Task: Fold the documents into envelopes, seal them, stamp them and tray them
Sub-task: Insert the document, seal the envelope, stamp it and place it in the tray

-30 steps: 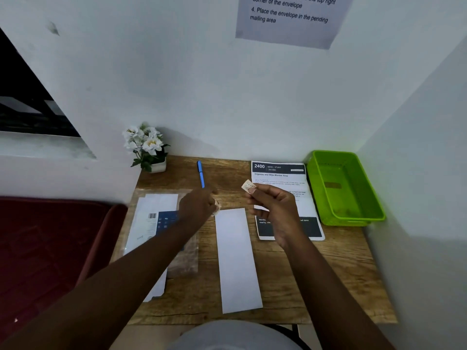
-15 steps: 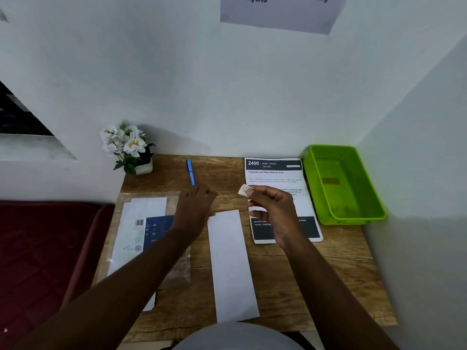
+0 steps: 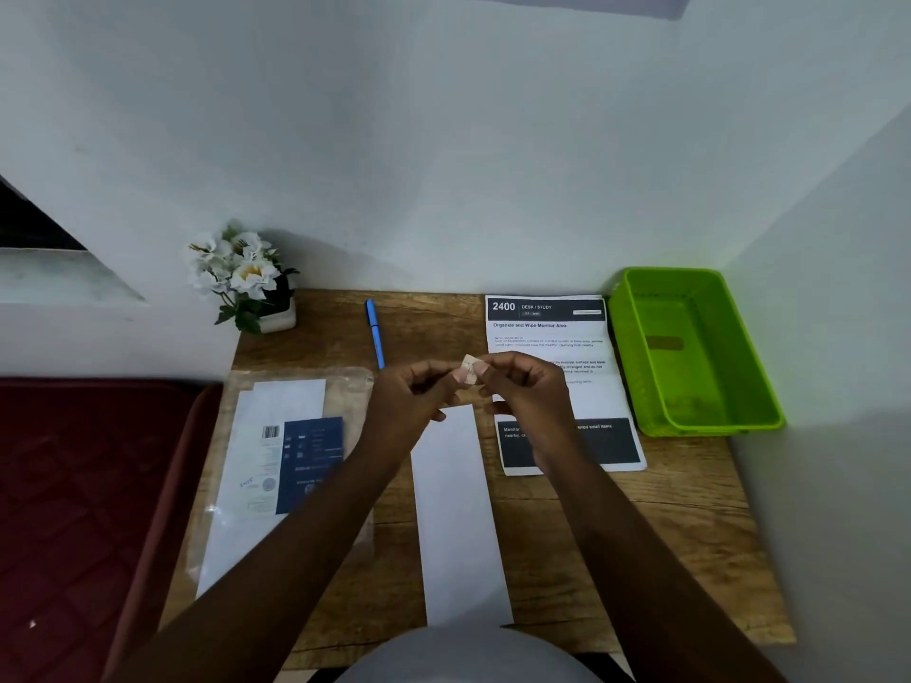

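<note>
Small stamp (image 3: 469, 370) pinched between left hand (image 3: 411, 399) and right hand (image 3: 530, 394) above white envelope (image 3: 456, 515) laid on wooden surface (image 3: 641, 525), green tray (image 3: 641, 357) set far right, printed sheet (image 3: 549, 332) beside it.

On the printed sheet (image 3: 552, 332): "2400", "DESK / STUDY"; "Organize and Wipe Monitor Area" (smaller print unreadable)

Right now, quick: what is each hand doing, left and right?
Left hand: fingers pinch the small stamp.
Right hand: fingers pinch the same stamp, above the white envelope.
</note>
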